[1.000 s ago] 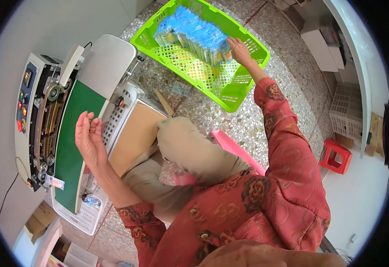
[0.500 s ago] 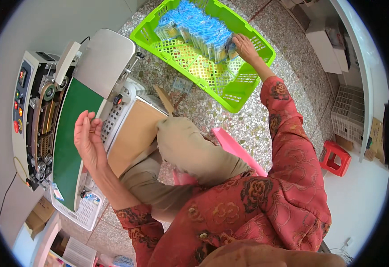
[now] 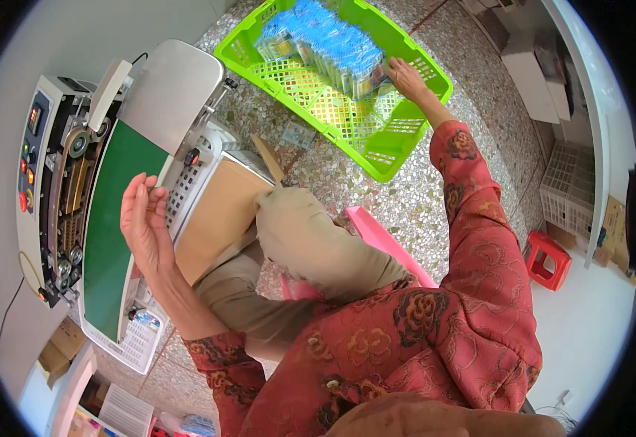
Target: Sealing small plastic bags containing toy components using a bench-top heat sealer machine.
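Observation:
My right hand [image 3: 408,80] reaches into the green plastic crate [image 3: 416,149]. Its fingers are closed at the right end of a row of blue-and-clear plastic packets [image 3: 325,47], on the last packet [image 3: 384,86]; the fingertips are partly hidden. My left hand [image 3: 147,226] is raised beside the green conveyor belt [image 3: 117,218] of a sealing machine [image 3: 59,189]. Its fingers curl loosely and apart, and nothing shows in them.
A brown cardboard box [image 3: 216,207] stands between the machine and my knees. Beneath the belt's near end is a white basket [image 3: 134,342]. A metal plate [image 3: 172,91] covers the belt's far end. To the right stand a red stool [image 3: 548,260] and a white crate [image 3: 567,191].
The small packet seen at the near end of the belt has gone from that spot. My right hand stays at the row's end, and my left hand barely moves.

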Motion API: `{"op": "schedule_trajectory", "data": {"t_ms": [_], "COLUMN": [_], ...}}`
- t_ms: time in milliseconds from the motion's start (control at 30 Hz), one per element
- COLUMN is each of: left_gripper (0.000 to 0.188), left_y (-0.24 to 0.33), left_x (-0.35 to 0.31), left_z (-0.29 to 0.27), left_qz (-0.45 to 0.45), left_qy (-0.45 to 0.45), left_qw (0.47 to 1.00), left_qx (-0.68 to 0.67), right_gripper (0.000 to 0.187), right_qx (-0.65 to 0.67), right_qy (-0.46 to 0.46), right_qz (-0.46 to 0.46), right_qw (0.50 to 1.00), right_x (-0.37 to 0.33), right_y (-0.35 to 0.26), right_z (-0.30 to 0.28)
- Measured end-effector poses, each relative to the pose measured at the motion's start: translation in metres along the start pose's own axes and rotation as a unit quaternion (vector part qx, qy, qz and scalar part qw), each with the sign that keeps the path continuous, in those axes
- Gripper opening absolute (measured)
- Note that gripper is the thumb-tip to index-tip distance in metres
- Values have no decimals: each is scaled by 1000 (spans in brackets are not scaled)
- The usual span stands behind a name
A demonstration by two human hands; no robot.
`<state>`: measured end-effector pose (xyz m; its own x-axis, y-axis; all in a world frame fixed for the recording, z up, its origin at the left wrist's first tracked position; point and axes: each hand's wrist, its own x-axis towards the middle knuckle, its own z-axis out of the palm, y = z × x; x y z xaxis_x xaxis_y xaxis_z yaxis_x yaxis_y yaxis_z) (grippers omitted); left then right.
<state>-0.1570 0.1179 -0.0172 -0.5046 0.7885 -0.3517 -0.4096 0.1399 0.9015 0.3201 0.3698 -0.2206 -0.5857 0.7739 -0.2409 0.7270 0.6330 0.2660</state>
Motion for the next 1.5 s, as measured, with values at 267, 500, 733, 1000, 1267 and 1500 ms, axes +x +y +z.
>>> {"op": "schedule_trajectory", "data": {"t_ms": [267, 500, 733, 1000, 1267, 1500], "left_gripper": [21, 19, 27, 51, 31, 33], "left_y": [0, -11, -17, -21, -9, 2], "left_x": [-2, -1, -9, -20, -16, -1], "left_z": [6, 23, 42, 67, 49, 17], "left_qz": [-4, -17, -17, 43, 27, 79], "left_qy": [-9, -33, -112, -281, -206, -64], "left_qw": [1000, 999, 990, 954, 977, 980], "left_qx": [8, 0, 85, 92, -54, -171], "right_gripper": [33, 15, 29, 30, 38, 34], "right_qx": [48, 109, 342, 457, 379, 715], "right_qy": [-52, -44, -103, -170, -61, 48], "right_qz": [-33, -35, -94, -322, -408, -219], "right_qw": [997, 992, 929, 812, 828, 662], "right_x": [-1, -16, 20, 30, 59, 67], "right_y": [-3, 23, -46, -164, -227, -253], "right_z": [20, 12, -168, -340, -387, -372]}}
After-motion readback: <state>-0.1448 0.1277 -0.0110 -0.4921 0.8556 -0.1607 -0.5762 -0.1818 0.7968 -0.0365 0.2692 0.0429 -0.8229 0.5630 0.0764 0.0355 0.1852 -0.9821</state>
